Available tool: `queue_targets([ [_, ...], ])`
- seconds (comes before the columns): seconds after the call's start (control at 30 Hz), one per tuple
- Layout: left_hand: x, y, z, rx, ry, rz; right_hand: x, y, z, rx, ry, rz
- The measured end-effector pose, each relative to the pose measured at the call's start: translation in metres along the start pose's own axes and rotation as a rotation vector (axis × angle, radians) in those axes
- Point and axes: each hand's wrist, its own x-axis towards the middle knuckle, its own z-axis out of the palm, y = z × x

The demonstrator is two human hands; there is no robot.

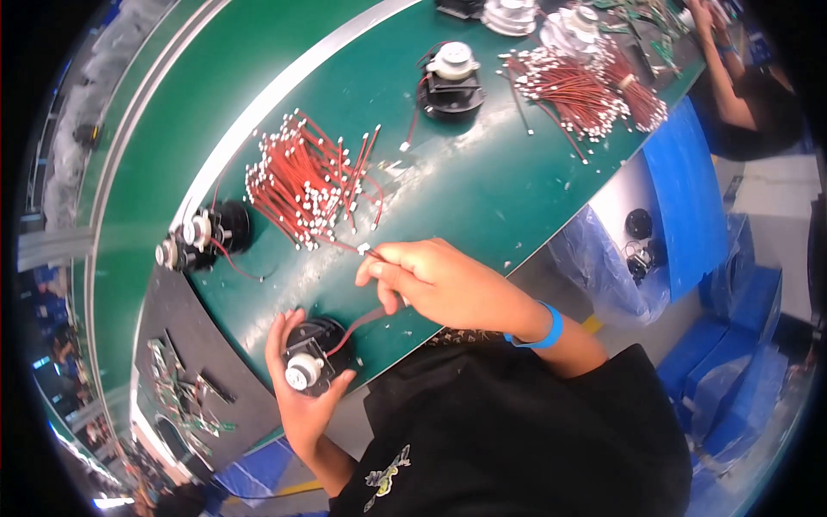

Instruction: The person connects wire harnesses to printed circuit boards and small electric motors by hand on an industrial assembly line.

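My left hand (312,418) is closed around a black round motor unit (317,333) with a white cylindrical motor on its face, at the near edge of the green table. A reddish lead (366,320) runs from the unit up to my right hand (452,283). Between the thumb and fingers of that hand, a red wire cable (349,247) is pinched close to its white plug. The cable's other end reaches toward a loose heap of red wire cables (306,181) with white plugs. Whether the lead's end is also gripped is hidden by the fingers.
Similar motor units stand at the left (226,228) and at the back (452,82). More red cable bundles (573,90) lie at the far right, near another person's arm (726,90). Green circuit boards (185,392) rest on a dark mat. A blue sheet (685,198) hangs beyond the edge.
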Motion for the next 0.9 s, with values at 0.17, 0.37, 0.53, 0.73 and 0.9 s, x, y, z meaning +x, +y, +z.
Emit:
queue_targets([
  [0.17,0.009,0.012,-0.016,0.033,-0.022,-0.005,-0.017,0.013,-0.018,0.25,0.089,-0.072],
  [0.37,0.032,0.004,-0.033,0.172,0.206,-0.007,-0.033,0.001,-0.023,0.335,0.172,0.048],
  [0.53,0.045,0.005,-0.034,0.373,0.385,-0.145,-0.029,0.017,-0.018,-0.005,0.12,-0.195],
  [0.73,0.052,0.0,-0.029,0.363,0.502,-0.06,-0.009,-0.031,-0.01,-0.109,0.016,-0.078],
  [0.9,0.048,0.01,-0.03,0.401,0.56,-0.125,0.057,-0.05,0.008,-0.624,0.247,-0.503],
])
